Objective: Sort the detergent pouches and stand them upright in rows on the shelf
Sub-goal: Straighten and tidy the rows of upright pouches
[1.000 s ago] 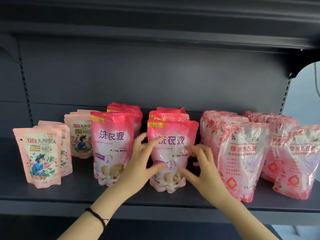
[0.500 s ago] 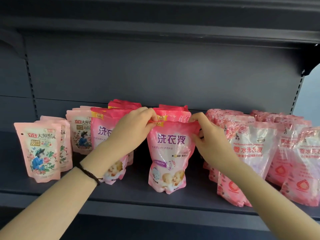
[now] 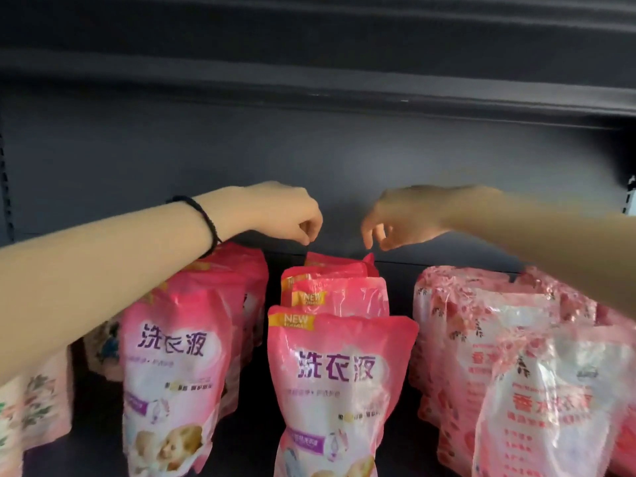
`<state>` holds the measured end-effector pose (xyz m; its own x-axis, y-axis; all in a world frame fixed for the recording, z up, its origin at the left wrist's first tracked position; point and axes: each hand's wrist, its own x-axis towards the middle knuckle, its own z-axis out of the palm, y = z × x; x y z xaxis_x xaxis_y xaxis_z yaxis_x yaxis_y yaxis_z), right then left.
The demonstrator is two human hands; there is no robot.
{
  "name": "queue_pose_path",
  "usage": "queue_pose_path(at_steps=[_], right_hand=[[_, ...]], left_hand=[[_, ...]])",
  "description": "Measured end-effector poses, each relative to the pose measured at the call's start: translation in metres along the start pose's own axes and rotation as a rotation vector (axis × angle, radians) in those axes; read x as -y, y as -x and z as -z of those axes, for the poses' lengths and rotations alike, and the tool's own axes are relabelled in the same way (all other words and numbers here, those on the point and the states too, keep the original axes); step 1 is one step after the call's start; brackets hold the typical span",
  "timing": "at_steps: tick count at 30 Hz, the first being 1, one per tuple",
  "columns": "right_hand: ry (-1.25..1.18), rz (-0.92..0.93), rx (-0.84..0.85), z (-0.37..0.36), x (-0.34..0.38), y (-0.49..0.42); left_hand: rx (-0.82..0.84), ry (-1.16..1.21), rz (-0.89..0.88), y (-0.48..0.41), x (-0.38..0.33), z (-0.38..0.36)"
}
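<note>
A row of bright pink detergent pouches stands upright one behind another at the shelf's middle. Both hands hover over the rearmost pouch of that row. My left hand, a black band at its wrist, has its fingers curled in, fingertips just above the pouch's top left edge and holding nothing I can see. My right hand is blurred, its fingers loosely pointing down close to the pouch's top right corner. A second bright pink row stands to the left under my left forearm.
Pale translucent pink pouches crowd the right side, some leaning. Floral light pink pouches sit at far left. The dark shelf board shows between rows. The upper shelf's edge runs overhead, and the back panel is close behind the hands.
Both hands let go of the front pouch's top corners and moved up and back over the rear pouch. The camera moved closer to the shelf.
</note>
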<state>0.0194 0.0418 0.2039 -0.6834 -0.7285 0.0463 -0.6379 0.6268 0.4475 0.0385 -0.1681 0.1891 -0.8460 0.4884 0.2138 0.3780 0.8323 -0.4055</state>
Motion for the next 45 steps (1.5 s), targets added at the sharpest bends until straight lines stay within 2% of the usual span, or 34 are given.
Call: queue_pose_path(at_steps=[2,4,11,15,20,23,26,28,32,35,37,39,41,45], right_hand=[[0.067,0.006,0.025,-0.012,-0.014,-0.025],[0.099,0.014,0.047,-0.024,-0.028,-0.046],[0.016,0.087,0.070,-0.068,-0.056,-0.089],[-0.061,-0.039,0.002,-0.079,-0.061,-0.099],[-0.126,-0.174,0.072,-0.084,-0.061,-0.107],[-0.177,-0.183,0.104,-0.077,-0.062,-0.109],[-0.287,-0.188,0.089,-0.072,-0.062,-0.111],[-0.264,-0.174,0.070,-0.073,-0.059,-0.111],[-0.232,-0.126,0.021,-0.074,-0.054,-0.103],[-0.432,-0.079,-0.032,-0.056,-0.056,-0.083],[-0.531,-0.032,0.046,-0.045,-0.056,-0.067],[-0.578,-0.012,0.168,-0.042,-0.050,-0.055],[-0.579,0.013,0.216,-0.047,-0.043,-0.052],[-0.468,0.006,0.114,-0.049,-0.042,-0.056]], left_hand=[[0.009,-0.050,-0.023,-0.029,0.011,-0.014],[0.031,-0.004,-0.033,-0.053,0.021,-0.030],[0.172,0.451,-0.085,-0.100,0.037,-0.065],[0.188,0.537,-0.064,-0.106,0.039,-0.072],[0.116,0.471,-0.011,-0.109,0.039,-0.076],[0.093,0.386,0.028,-0.111,0.041,-0.080],[0.086,0.431,0.075,-0.109,0.051,-0.083],[0.087,0.456,0.076,-0.106,0.054,-0.087],[0.038,0.460,-0.001,-0.097,0.050,-0.083],[-0.048,0.525,-0.157,-0.087,0.049,-0.071],[-0.063,0.521,-0.247,-0.080,0.047,-0.066],[-0.015,0.457,-0.273,-0.074,0.044,-0.066],[0.009,0.341,-0.256,-0.070,0.038,-0.070],[-0.044,0.141,-0.188,-0.068,0.035,-0.071]])
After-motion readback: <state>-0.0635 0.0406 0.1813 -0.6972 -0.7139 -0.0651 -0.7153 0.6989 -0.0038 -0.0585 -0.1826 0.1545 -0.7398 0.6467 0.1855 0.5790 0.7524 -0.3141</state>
